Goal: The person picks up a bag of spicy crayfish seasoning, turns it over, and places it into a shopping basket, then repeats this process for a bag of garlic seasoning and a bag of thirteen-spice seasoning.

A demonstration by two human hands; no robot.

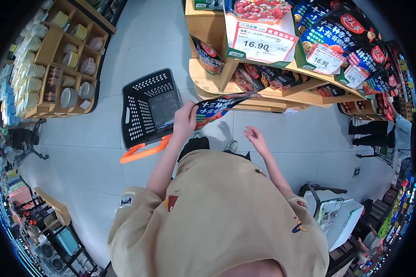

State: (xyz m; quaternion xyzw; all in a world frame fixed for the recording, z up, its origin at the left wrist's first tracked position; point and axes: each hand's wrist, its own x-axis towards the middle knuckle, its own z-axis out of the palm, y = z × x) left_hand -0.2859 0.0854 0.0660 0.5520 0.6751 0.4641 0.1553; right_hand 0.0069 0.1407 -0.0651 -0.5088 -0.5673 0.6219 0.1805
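My left hand (185, 121) grips one end of a dark food packet (217, 109) with blue and white lettering. The packet stretches out to the right, its far end near the edge of the wooden display shelf. Just left of my left hand, a black perforated shopping basket (148, 87) with an orange handle (145, 151) stands on the floor; something flat and dark lies partly hidden at its near end. My right hand (254, 135) is in the air to the right of the packet, its fingers apart and slightly curled, touching nothing.
A wooden display (203, 78) ahead holds similar packets (335, 34) behind price signs (262, 43). Shelves with bowls (69, 60) stand at the left. A person in dark trousers (372, 134) is at the right beside a cart (381, 156). A white bin-like box (344, 221) stands at the lower right.
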